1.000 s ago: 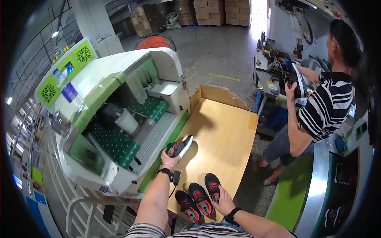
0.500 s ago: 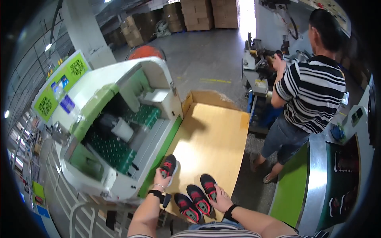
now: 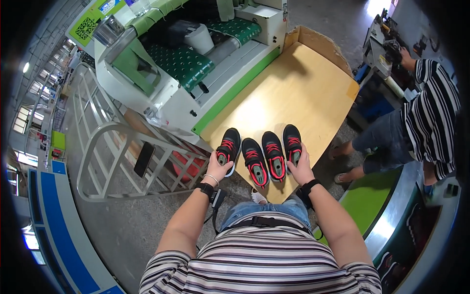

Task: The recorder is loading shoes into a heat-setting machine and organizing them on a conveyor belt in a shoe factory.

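My left hand (image 3: pixel 219 167) grips the heel end of a black sneaker (image 3: pixel 229 143) with red laces and a pale sole, at the left end of a row. My right hand (image 3: pixel 301 167) is closed round the heel of a matching sneaker (image 3: pixel 292 139) at the right end. Between them stand two more of the kind, the left one (image 3: pixel 253 159) and the right one (image 3: pixel 273 154), touched by neither palm. All point toes away from me on a light wooden board (image 3: pixel 293 93), near its front edge. Red lining and grey insoles show in their openings.
Left of the board stands a white machine with a studded green belt (image 3: pixel 186 63). A metal rail frame (image 3: pixel 117 132) carries a dark flat panel (image 3: pixel 144 159). At right, a person in a striped shirt (image 3: pixel 431 112) works beside a green bench (image 3: pixel 367 201); shoes (image 3: pixel 384 267) lie lower right.
My left hand has brought its sneaker closer to the other shoes, so they form a row. My right hand still holds the rightmost sneaker. The view has tilted downward.
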`<state>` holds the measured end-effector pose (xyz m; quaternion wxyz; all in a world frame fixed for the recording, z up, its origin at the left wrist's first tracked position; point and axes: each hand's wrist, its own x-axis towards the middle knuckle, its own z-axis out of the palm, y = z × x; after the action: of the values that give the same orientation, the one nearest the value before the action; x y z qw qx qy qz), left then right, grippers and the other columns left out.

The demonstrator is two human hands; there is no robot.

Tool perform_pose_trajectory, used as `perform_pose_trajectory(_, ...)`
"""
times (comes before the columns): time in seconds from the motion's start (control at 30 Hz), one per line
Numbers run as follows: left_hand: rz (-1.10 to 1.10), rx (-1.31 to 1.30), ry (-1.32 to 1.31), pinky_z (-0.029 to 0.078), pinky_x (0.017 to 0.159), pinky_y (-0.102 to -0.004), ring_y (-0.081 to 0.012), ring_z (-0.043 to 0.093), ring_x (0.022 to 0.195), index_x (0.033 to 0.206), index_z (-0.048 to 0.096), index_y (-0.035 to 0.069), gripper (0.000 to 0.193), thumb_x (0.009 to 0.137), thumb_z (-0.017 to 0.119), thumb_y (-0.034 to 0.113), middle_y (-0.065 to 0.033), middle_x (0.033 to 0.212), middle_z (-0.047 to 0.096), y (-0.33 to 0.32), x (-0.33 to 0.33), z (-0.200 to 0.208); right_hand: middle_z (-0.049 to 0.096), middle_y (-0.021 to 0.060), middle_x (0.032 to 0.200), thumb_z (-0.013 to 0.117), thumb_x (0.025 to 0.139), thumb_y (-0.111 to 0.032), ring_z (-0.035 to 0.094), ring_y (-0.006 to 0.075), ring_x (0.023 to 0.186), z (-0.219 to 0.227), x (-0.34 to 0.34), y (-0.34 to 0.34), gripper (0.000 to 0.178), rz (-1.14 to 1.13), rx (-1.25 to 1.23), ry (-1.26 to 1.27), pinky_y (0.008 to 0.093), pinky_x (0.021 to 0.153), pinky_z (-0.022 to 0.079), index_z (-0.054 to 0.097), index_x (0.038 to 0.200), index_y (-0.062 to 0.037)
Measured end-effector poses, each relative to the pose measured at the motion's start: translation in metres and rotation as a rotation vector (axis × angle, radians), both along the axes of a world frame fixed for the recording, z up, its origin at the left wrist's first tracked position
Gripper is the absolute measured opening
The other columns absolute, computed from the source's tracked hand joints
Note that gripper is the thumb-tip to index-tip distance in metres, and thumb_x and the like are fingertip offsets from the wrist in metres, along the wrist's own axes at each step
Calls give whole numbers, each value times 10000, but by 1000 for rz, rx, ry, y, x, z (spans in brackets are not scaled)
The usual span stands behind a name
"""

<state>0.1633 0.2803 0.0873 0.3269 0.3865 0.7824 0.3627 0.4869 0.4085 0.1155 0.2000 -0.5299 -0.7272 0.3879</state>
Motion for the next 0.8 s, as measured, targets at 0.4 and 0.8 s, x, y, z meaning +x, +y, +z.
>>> perform_pose_trajectory(0.4, 18, -21, 109, 419, 1007, -441, -407, 515, 1184, 1335, 373, -25, 819, 713, 813, 275, -268, 1295, 488, 5, 5, -6, 353, 295, 1401, 722, 800, -157, 395, 453, 1282, -7, 1, -3, 916, -54, 9, 51, 462, 1075, 351, 141, 1499, -46)
perform_pose_trajectory(0.8, 33, -12, 109, 423, 1002, -442, -412, 509, 1189, 1348, 362, -14, 835, 711, 813, 282, -266, 1289, 489, 1, 9, 1, 359, 295, 1397, 727, 800, -172, 393, 453, 1281, -7, 2, -5, 927, -57, 29, 20, 469, 1072, 351, 136, 1501, -41)
